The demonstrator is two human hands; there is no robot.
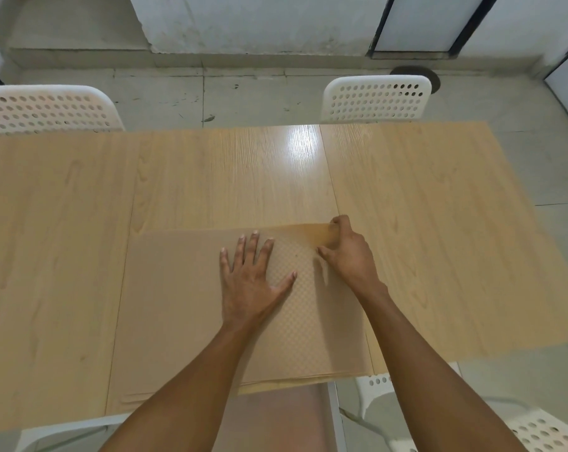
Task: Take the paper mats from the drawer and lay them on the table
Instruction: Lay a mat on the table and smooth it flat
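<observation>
On the table's (211,177) near edge, mat stack (178,305): my left hand (250,285) presses it flat, fingers spread, while my right hand (348,252) pinches the top sheet's far corner, evidently to peel it free.

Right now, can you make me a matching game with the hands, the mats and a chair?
Things:
1. left hand
2. right hand
3. stack of paper mats
4. white chair

States:
A. behind the table's far edge
B. pinching the top mat's far corner, lifting it
C. pressed flat, fingers spread
D. lying on the wooden table, at its near edge

Pairs: 1-C, 2-B, 3-D, 4-A
</observation>
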